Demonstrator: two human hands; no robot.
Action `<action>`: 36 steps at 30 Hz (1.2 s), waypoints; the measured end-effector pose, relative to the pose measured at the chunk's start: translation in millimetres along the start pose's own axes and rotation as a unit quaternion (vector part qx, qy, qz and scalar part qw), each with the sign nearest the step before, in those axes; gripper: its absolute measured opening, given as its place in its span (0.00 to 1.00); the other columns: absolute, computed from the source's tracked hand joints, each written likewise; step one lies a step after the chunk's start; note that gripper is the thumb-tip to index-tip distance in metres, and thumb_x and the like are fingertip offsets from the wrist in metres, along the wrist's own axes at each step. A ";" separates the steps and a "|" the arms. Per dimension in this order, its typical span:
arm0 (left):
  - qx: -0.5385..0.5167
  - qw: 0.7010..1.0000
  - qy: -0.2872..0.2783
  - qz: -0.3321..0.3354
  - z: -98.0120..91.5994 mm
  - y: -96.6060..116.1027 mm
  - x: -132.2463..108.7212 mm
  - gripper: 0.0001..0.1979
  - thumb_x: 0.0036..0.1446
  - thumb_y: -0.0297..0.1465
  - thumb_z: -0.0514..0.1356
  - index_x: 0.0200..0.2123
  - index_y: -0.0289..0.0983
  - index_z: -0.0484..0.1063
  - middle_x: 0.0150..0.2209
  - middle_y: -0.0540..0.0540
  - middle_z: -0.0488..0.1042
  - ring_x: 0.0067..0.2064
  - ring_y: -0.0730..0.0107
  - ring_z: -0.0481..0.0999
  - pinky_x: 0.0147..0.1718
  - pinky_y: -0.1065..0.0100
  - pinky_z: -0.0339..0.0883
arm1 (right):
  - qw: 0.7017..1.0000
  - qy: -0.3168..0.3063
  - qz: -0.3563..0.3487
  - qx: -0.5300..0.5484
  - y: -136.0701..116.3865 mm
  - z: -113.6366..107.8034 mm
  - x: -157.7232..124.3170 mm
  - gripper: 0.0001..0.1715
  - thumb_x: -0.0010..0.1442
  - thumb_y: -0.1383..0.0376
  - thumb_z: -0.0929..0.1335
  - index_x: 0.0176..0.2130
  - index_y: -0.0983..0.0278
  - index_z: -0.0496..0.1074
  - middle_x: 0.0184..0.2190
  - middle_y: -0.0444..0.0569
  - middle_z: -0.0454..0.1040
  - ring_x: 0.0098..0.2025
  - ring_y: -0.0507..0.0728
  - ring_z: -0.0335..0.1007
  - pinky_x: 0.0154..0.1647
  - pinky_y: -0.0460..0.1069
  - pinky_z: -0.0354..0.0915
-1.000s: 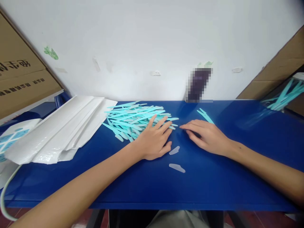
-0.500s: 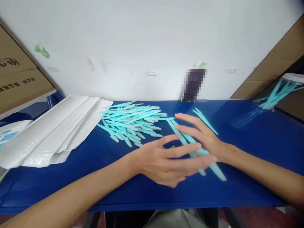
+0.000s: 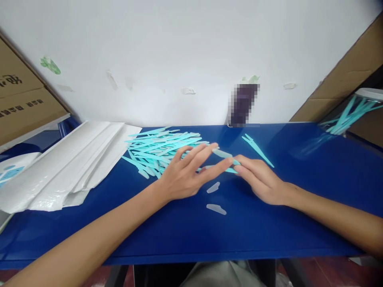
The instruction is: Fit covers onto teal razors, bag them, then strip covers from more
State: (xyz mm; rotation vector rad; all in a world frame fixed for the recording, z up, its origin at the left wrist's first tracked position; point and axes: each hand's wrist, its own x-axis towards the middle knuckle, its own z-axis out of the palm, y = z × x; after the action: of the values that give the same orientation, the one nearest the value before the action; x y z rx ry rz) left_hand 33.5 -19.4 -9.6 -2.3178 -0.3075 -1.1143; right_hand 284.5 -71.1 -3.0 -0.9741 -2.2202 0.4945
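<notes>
My right hand [image 3: 260, 177] is closed around turquoise eyebrow razors [image 3: 231, 170], whose ends point left from its fingertips. A clear blade cap [image 3: 222, 153] is at the end of one of them, between the fingers of my left hand [image 3: 191, 171]. That hand reaches across from the left with its fingers partly bent, its thumb hidden. Two loose clear caps, an upper one [image 3: 213, 187] and a lower one [image 3: 216, 209], lie on the table below the hands. Behind my left hand spreads a pile of capped eyebrow razors [image 3: 161, 149].
White plastic mailer bags [image 3: 66, 163] cover the left of the blue table [image 3: 179, 239]. A turquoise razor [image 3: 257, 150] lies apart beyond my right hand. A clear tub [image 3: 353, 111] of razors stands far right. A blurred-out phone-like object [image 3: 243, 105] leans on the wall.
Both hands have turned and drawn apart; my right hand has closed round the razors, which now point left. My left hand has moved left and up, uncovering two loose caps on the table.
</notes>
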 end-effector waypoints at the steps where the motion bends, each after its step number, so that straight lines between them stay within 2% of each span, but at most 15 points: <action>1: 0.029 1.000 -0.006 0.002 0.8 -3.7 -0.5 0.26 0.66 0.27 0.54 0.66 0.40 0.63 0.60 0.33 0.71 0.61 0.53 0.72 0.55 0.55 0.65 | 0.999 -0.030 0.030 0.013 -2.5 -0.6 0.1 0.13 0.74 0.62 0.57 0.45 0.61 0.68 0.30 0.42 0.71 0.27 0.50 0.63 0.31 0.46 0.62; 4: 0.086 0.994 -0.059 0.013 0.3 -10.5 -1.1 0.26 0.68 0.34 0.57 0.67 0.42 0.61 0.59 0.35 0.72 0.56 0.55 0.74 0.53 0.56 0.63 | 0.992 -0.078 0.097 0.001 -7.1 -0.9 0.5 0.20 0.75 0.56 0.56 0.56 0.59 0.68 0.31 0.42 0.74 0.27 0.51 0.66 0.32 0.47 0.62; 6: 0.077 0.992 -0.100 0.026 -0.8 -9.9 -1.6 0.27 0.67 0.39 0.57 0.66 0.38 0.62 0.56 0.36 0.74 0.53 0.54 0.74 0.51 0.56 0.63 | 0.989 -0.080 0.122 -0.018 -6.9 -0.2 0.2 0.20 0.75 0.54 0.56 0.56 0.59 0.67 0.25 0.40 0.70 0.24 0.51 0.63 0.30 0.47 0.59; 8: 0.029 0.994 -0.106 0.028 -0.8 -6.3 -2.8 0.29 0.67 0.43 0.57 0.64 0.33 0.64 0.52 0.36 0.76 0.49 0.54 0.75 0.47 0.56 0.64 | 0.989 -0.073 0.125 -0.029 -4.7 0.7 -0.5 0.18 0.75 0.53 0.56 0.51 0.60 0.66 0.21 0.38 0.65 0.21 0.51 0.59 0.26 0.47 0.56; 11: -0.050 0.995 -0.084 -0.001 1.4 -0.1 -5.2 0.30 0.66 0.46 0.57 0.62 0.30 0.65 0.45 0.39 0.77 0.43 0.59 0.75 0.42 0.59 0.65 | 0.991 -0.057 0.097 -0.066 -0.8 1.7 -1.1 0.17 0.75 0.54 0.56 0.48 0.60 0.66 0.24 0.40 0.68 0.22 0.51 0.61 0.26 0.48 0.56; 13: -0.065 0.994 -0.091 -0.009 3.0 2.0 -6.0 0.27 0.68 0.45 0.56 0.61 0.31 0.65 0.41 0.42 0.77 0.40 0.62 0.74 0.39 0.61 0.64 | 0.991 -0.050 0.078 -0.093 0.0 2.3 -0.7 0.17 0.75 0.55 0.56 0.48 0.60 0.67 0.28 0.42 0.72 0.24 0.52 0.65 0.29 0.48 0.59; 17: 0.002 0.994 -0.108 0.001 3.8 3.0 -4.3 0.21 0.71 0.39 0.53 0.59 0.31 0.66 0.37 0.44 0.75 0.37 0.64 0.72 0.37 0.62 0.62 | 0.992 -0.052 0.060 -0.100 -2.6 4.0 1.2 0.19 0.75 0.56 0.55 0.43 0.61 0.69 0.29 0.43 0.74 0.27 0.52 0.69 0.31 0.47 0.61; 21: 0.068 0.991 -0.113 -0.002 3.3 4.0 -1.6 0.14 0.72 0.38 0.52 0.44 0.34 0.72 0.29 0.47 0.71 0.34 0.65 0.69 0.34 0.63 0.57 | 0.989 -0.075 0.050 -0.120 -4.1 4.2 1.8 0.19 0.75 0.55 0.56 0.44 0.61 0.70 0.30 0.43 0.76 0.28 0.52 0.71 0.31 0.47 0.60; 24: 0.071 0.990 -0.125 -0.006 2.6 7.3 -0.1 0.15 0.72 0.38 0.52 0.36 0.36 0.70 0.27 0.48 0.70 0.32 0.65 0.67 0.32 0.62 0.55 | 0.980 -0.078 0.015 -0.183 -0.1 1.2 2.7 0.20 0.75 0.56 0.56 0.42 0.61 0.70 0.26 0.43 0.74 0.25 0.52 0.69 0.27 0.48 0.56; 28: 0.073 0.987 -0.142 -0.017 2.4 19.1 4.9 0.15 0.72 0.38 0.52 0.34 0.36 0.68 0.26 0.48 0.69 0.31 0.64 0.66 0.32 0.62 0.54 | 0.955 -0.070 -0.072 -0.278 11.0 -5.4 7.0 0.25 0.75 0.55 0.54 0.36 0.62 0.69 0.22 0.44 0.71 0.21 0.52 0.63 0.26 0.49 0.52; 31: 0.086 0.985 -0.148 -0.026 0.9 24.4 7.9 0.15 0.72 0.37 0.53 0.33 0.36 0.68 0.25 0.48 0.69 0.30 0.64 0.66 0.31 0.62 0.54 | 0.942 -0.090 -0.110 -0.306 20.6 -13.1 8.4 0.28 0.75 0.54 0.52 0.34 0.61 0.68 0.24 0.45 0.73 0.22 0.52 0.60 0.29 0.49 0.54; 33: 0.106 0.983 -0.143 -0.042 -3.7 18.2 6.6 0.15 0.72 0.36 0.53 0.31 0.36 0.67 0.24 0.48 0.68 0.29 0.64 0.65 0.30 0.62 0.53 | 0.940 -0.105 -0.086 -0.314 28.8 -23.1 6.6 0.29 0.75 0.53 0.51 0.34 0.61 0.68 0.24 0.46 0.72 0.23 0.53 0.60 0.30 0.50 0.54; 36: 0.146 0.978 -0.119 -0.086 -16.8 -4.3 1.1 0.16 0.72 0.33 0.52 0.29 0.38 0.66 0.21 0.48 0.66 0.27 0.64 0.63 0.29 0.62 0.53 | 0.938 -0.079 0.027 -0.337 45.9 -46.4 2.1 0.29 0.75 0.51 0.50 0.36 0.61 0.67 0.23 0.47 0.69 0.25 0.55 0.62 0.31 0.50 0.55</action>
State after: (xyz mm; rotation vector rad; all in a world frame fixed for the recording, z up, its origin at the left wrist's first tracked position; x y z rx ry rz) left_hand 21.4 -25.3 1.4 -2.1885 -0.7251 -0.8031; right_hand 338.9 -36.1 5.1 -1.3729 -2.5703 -0.2075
